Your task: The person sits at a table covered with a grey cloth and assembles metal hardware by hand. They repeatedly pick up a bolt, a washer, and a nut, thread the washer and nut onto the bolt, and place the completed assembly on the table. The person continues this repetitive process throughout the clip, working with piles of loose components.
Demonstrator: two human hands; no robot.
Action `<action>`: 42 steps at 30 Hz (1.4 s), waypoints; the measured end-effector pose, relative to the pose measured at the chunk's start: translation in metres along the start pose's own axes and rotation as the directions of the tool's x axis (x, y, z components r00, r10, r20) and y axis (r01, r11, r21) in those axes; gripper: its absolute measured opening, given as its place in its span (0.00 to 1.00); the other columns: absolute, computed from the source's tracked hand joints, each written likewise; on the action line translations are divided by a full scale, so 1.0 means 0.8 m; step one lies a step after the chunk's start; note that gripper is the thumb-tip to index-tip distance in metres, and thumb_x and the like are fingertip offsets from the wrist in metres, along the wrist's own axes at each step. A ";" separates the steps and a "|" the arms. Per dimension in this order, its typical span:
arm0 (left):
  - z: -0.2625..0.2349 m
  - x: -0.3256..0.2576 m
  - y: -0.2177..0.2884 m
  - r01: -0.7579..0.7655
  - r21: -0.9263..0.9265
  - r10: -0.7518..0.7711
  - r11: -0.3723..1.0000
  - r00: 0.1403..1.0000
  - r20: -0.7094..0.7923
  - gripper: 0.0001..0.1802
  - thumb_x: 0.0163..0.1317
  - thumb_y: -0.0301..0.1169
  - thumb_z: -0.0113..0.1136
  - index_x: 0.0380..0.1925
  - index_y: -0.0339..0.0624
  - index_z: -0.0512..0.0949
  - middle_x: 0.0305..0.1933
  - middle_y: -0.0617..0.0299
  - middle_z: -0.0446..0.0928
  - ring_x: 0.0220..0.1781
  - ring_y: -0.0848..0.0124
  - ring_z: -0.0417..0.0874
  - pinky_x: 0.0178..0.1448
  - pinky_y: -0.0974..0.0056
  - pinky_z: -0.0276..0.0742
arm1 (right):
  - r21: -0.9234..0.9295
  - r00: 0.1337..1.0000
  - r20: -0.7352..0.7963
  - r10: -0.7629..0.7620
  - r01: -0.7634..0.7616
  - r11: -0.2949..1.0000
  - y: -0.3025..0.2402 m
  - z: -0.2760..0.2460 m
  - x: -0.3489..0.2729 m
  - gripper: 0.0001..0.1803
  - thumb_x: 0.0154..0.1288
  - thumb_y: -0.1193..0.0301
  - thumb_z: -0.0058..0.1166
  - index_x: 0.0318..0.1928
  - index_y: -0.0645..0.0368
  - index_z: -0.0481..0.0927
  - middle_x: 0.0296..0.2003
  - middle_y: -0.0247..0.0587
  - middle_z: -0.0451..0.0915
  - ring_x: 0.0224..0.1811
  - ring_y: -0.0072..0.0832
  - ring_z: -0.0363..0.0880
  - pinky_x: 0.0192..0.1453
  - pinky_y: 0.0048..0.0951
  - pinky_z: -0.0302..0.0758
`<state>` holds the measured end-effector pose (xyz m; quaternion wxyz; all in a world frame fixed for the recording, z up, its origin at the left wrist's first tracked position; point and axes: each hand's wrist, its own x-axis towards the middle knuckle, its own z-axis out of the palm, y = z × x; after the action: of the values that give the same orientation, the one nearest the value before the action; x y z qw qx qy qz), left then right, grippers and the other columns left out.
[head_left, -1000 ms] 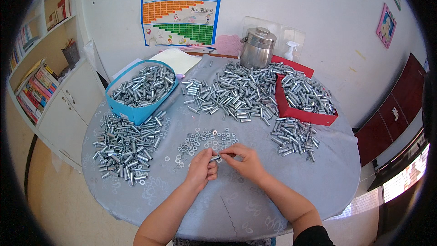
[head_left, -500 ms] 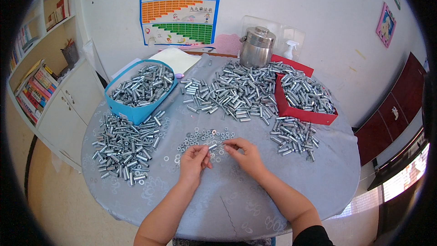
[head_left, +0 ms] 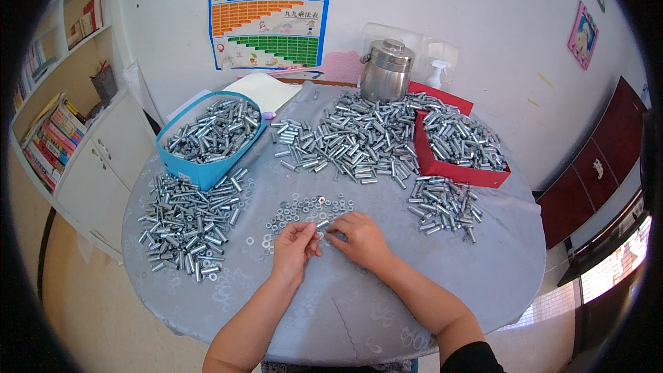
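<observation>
Between the thumb and fingers of my left hand (head_left: 293,247) is a silver expansion bolt (head_left: 322,224), its far end pointing up and to the right. My right hand (head_left: 360,237) is close beside it, thumb and fingertips pinched together near the bolt. Whatever those fingertips hold is too small or hidden to make out. Just beyond both hands, loose washers and nuts (head_left: 297,208) lie spread on the grey tablecloth (head_left: 290,311); my fingers cover some of them.
At the left, a blue box (head_left: 207,176) full of metal bolts stands behind a loose bolt pile (head_left: 190,224). A wide heap of metal sleeves (head_left: 362,138) covers the back, before a steel pot (head_left: 387,72). A red box (head_left: 456,173) and a smaller pile (head_left: 445,206) are on the right.
My right hand has moved left and slightly down, bringing its fingertips nearer the bolt and closing the gap. My left hand keeps its hold and has barely moved.
</observation>
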<state>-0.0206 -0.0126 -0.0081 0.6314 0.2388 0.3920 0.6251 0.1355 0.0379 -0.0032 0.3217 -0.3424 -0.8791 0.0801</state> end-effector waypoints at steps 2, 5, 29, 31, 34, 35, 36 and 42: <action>-0.001 0.001 -0.002 -0.003 0.001 0.003 1.000 1.000 -0.003 0.06 0.59 0.30 0.54 0.30 0.40 0.70 0.26 0.63 0.71 0.21 0.77 0.70 0.26 0.70 0.72 | 0.024 1.000 -0.022 0.009 -0.008 1.000 0.001 0.005 -0.001 0.07 0.47 0.69 0.56 0.28 0.57 0.78 0.28 0.38 0.75 0.35 0.35 0.73 0.39 0.35 0.67; -0.002 0.003 -0.002 0.000 -0.001 0.000 1.000 1.000 -0.003 0.06 0.59 0.30 0.54 0.30 0.40 0.70 0.25 0.63 0.71 0.21 0.77 0.70 0.25 0.70 0.71 | 0.027 1.000 -0.017 -0.003 0.004 1.000 0.003 0.009 -0.001 0.07 0.47 0.69 0.56 0.28 0.58 0.78 0.28 0.37 0.75 0.35 0.35 0.73 0.39 0.35 0.67; -0.004 0.002 -0.006 0.129 -0.069 -0.127 0.989 0.991 0.035 0.07 0.58 0.30 0.56 0.31 0.38 0.72 0.26 0.61 0.73 0.22 0.77 0.71 0.28 0.69 0.73 | 0.855 0.875 0.127 0.467 -0.335 0.395 0.000 -0.004 -0.006 0.08 0.57 0.73 0.55 0.37 0.63 0.76 0.33 0.33 0.77 0.37 0.18 0.73 0.44 0.20 0.69; -0.003 0.001 -0.007 0.133 -0.055 -0.131 0.990 0.990 0.052 0.07 0.58 0.31 0.56 0.30 0.38 0.72 0.27 0.62 0.73 0.23 0.77 0.70 0.27 0.69 0.72 | 0.839 0.879 0.150 0.452 -0.355 0.412 0.001 -0.007 -0.007 0.09 0.57 0.72 0.55 0.38 0.62 0.77 0.34 0.33 0.78 0.38 0.18 0.73 0.44 0.21 0.69; -0.002 0.000 -0.006 0.148 -0.047 -0.144 0.988 0.986 0.084 0.07 0.58 0.31 0.56 0.30 0.39 0.72 0.27 0.62 0.73 0.23 0.77 0.70 0.27 0.69 0.72 | 0.742 0.894 0.192 0.404 -0.402 0.537 0.007 -0.021 -0.008 0.11 0.57 0.70 0.55 0.39 0.61 0.78 0.36 0.33 0.78 0.39 0.19 0.73 0.44 0.21 0.68; -0.002 0.000 -0.006 0.155 -0.046 -0.150 0.987 0.984 0.095 0.07 0.58 0.31 0.56 0.30 0.39 0.72 0.27 0.62 0.73 0.23 0.77 0.70 0.27 0.69 0.72 | 0.727 0.900 0.196 0.389 -0.399 0.559 0.008 -0.024 -0.007 0.11 0.57 0.70 0.55 0.40 0.60 0.78 0.36 0.33 0.78 0.39 0.19 0.73 0.44 0.22 0.68; -0.002 0.000 -0.005 0.158 -0.045 -0.154 0.986 0.983 0.096 0.07 0.58 0.31 0.56 0.30 0.40 0.72 0.27 0.62 0.73 0.23 0.77 0.70 0.28 0.69 0.72 | 0.712 0.906 0.200 0.373 -0.396 0.580 0.008 -0.027 -0.007 0.12 0.57 0.69 0.55 0.40 0.60 0.78 0.36 0.33 0.78 0.40 0.19 0.73 0.44 0.22 0.68; -0.001 -0.001 -0.003 0.176 -0.076 -0.167 0.982 0.980 0.103 0.07 0.58 0.31 0.56 0.30 0.39 0.72 0.27 0.61 0.73 0.22 0.77 0.71 0.28 0.69 0.72 | 0.484 0.777 0.474 0.415 -0.624 0.614 0.018 -0.058 -0.003 0.12 0.53 0.68 0.58 0.37 0.61 0.78 0.34 0.36 0.78 0.36 0.23 0.76 0.41 0.23 0.71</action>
<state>-0.0200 -0.0139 -0.0103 0.7107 0.2070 0.3533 0.5721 0.1736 0.0434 0.0263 0.2324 -0.4432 -0.7018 0.5069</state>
